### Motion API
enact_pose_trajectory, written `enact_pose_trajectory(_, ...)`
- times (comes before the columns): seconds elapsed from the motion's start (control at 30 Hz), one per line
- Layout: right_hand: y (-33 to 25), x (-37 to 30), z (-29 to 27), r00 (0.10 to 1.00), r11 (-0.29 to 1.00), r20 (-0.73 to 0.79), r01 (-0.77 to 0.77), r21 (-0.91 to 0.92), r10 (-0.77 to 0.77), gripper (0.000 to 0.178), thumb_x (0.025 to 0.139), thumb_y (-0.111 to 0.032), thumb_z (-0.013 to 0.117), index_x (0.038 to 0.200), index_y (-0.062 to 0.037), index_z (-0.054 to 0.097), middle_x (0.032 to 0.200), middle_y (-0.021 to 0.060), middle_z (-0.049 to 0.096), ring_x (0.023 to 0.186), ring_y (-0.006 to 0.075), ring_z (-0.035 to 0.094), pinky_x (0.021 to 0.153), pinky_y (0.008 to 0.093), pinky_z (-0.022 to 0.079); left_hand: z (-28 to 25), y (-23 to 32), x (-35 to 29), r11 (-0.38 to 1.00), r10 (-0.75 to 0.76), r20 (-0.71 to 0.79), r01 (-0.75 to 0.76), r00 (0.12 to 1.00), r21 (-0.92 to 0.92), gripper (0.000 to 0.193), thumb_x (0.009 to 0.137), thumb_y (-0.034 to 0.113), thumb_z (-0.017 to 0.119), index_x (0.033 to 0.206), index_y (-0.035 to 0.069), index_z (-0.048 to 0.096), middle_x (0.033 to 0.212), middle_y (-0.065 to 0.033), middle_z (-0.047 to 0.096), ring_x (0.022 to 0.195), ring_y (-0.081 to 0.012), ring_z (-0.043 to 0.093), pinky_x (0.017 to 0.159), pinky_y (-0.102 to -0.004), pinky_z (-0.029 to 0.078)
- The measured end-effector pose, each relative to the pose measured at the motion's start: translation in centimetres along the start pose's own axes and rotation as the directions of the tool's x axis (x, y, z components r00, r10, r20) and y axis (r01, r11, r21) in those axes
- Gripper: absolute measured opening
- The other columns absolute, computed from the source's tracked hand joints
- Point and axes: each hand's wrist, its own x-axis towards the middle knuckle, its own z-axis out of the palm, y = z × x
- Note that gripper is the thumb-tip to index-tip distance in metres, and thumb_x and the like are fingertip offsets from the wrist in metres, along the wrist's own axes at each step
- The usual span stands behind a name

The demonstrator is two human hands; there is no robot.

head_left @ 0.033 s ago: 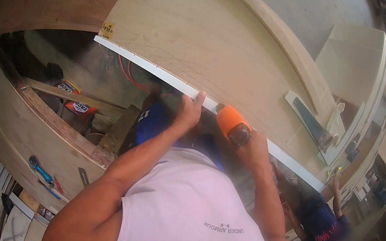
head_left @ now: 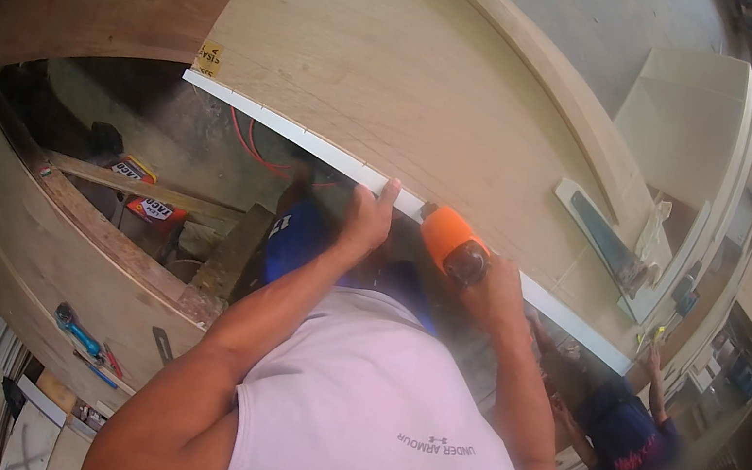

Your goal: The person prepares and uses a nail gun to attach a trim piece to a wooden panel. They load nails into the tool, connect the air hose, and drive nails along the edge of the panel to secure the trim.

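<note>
A pale plywood panel (head_left: 396, 110) lies before me, with a white edging strip (head_left: 303, 136) along its near edge. My left hand (head_left: 369, 217) pinches the strip near its middle, with the thumb and a finger showing at its edge. Just to the right, my right hand (head_left: 496, 298) is wrapped round an orange nail gun (head_left: 451, 238), its nose against the strip. The handle is hidden by my fingers, and the trigger cannot be seen. Small dark marks dot the strip's left part.
A long wooden batten (head_left: 541, 60) and a handsaw (head_left: 600, 239) lie on the panel. Beyond the panel's right end, another person (head_left: 624, 437) is near its corner. At left, a curved wooden frame (head_left: 88, 249) holds tools; a red hose (head_left: 249, 138) hangs below the panel.
</note>
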Motion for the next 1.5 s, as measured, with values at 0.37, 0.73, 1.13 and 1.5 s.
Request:
enact_pose_trajectory(0.37,-0.3,0.5,-0.5,0.999,1.0,0.038,-0.024,-0.019,0.025,0.037,0.075,-0.018,0.076,0.111,-0.007,0.074,0.089,0.0251,0.073,0.087,0.0449,0.07,0.081,0.0492,0.057,-0.3,0.7,-0.2,0.997,0.058,0.006,-0.058,0.998,-0.046,0.066,0.1,0.049,0.061,0.078,-0.013,0.06,0.071,-0.0253,0.064,0.069,-0.0314,0.064,0.067,-0.0468,0.05)
enact_pose_trajectory(0.73,0.0,0.8,-0.8,0.997,0.999,0.072,-0.033,-0.033,0.036,0.04,0.075,-0.022,0.078,0.112,-0.0084,0.074,0.09,0.023,0.074,0.087,0.0436,0.07,0.08,0.0483,0.057,-0.6,1.8,-0.7,0.998,0.035,0.005,-0.035,0.999,-0.053,0.061,0.101,0.046,0.061,0.078,-0.011,0.064,0.071,-0.0236,0.066,0.069,-0.0285,0.064,0.067,-0.0461,0.05)
enact_pose_trajectory(1.13,0.3,0.8,-0.4,0.997,0.999,0.073,-0.023,-0.027,0.025,0.041,0.074,-0.02,0.077,0.114,-0.0093,0.073,0.092,0.0225,0.074,0.087,0.0436,0.07,0.082,0.0495,0.057,-0.6,2.0,-0.8,0.993,0.038,0.024,-0.036,0.999,-0.11,0.058,0.101,0.043,0.061,0.08,-0.011,0.066,0.07,-0.0197,0.067,0.067,-0.0245,0.063,0.065,-0.0437,0.049)
enact_pose_trajectory(1.5,-0.5,-0.3,-1.2,0.996,0.998,0.049,-0.07,0.005,0.069,0.039,0.077,-0.016,0.075,0.115,-0.0086,0.072,0.094,0.0222,0.074,0.091,0.0423,0.071,0.082,0.0471,0.057,-0.4,1.6,-0.3,0.995,0.06,-0.013,-0.061,0.998,-0.074,0.061,0.101,0.046,0.061,0.075,-0.009,0.062,0.07,-0.0199,0.066,0.066,-0.0271,0.063,0.065,-0.0445,0.049)
